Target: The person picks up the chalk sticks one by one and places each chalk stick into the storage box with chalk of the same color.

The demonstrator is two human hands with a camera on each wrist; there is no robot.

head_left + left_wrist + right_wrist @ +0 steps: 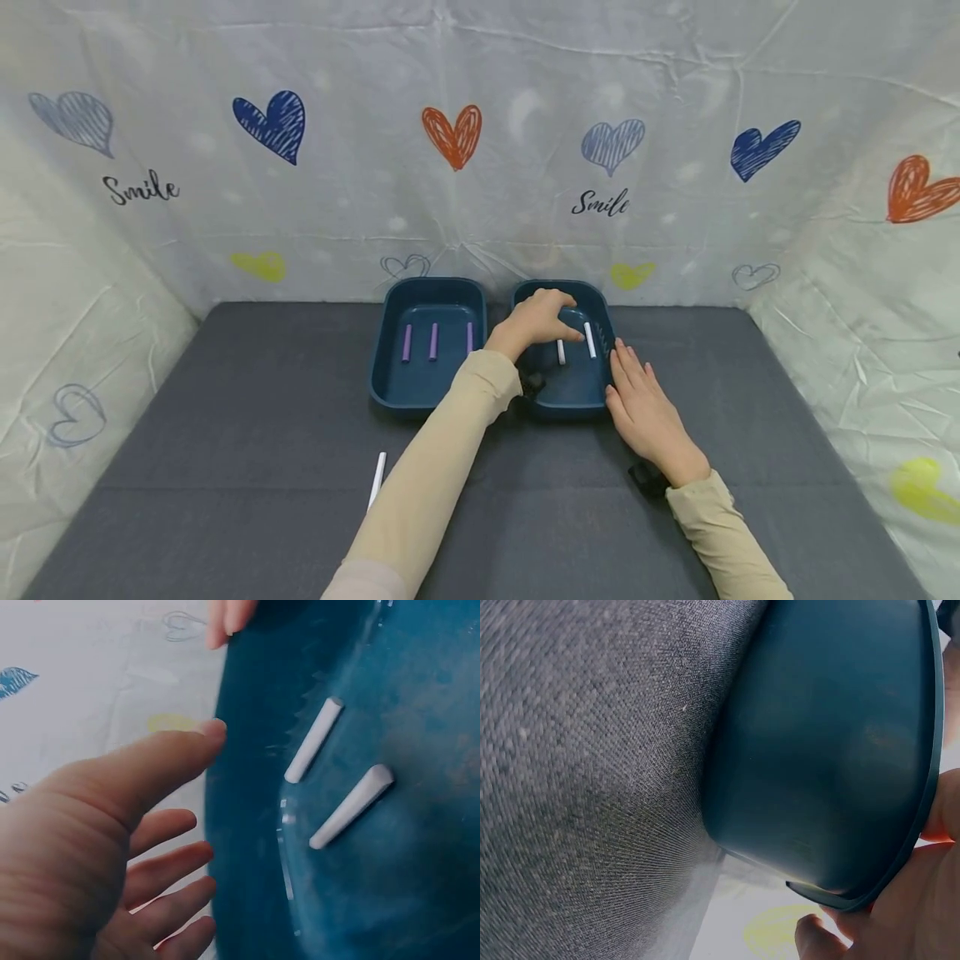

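Note:
My left hand (538, 320) hovers over the right blue tray (572, 393) with thumb and fingers apart and nothing between them. Two white chalk sticks (313, 741) lie on that tray's floor, just past the fingertips in the left wrist view. Against the tray's right side rests my right hand (651, 415), its fingers extended along the rim; the right wrist view has the fingers (909, 904) touching the rim from outside. Part of the tray is hidden behind the left hand.
Left of it stands a second blue tray (420, 390) holding purple chalk sticks (433, 342), one partly behind the left forearm. Another white stick (377, 477) lies on the grey tabletop (247, 417), partly covered by the left sleeve. A heart-printed cloth (525, 167) hangs behind.

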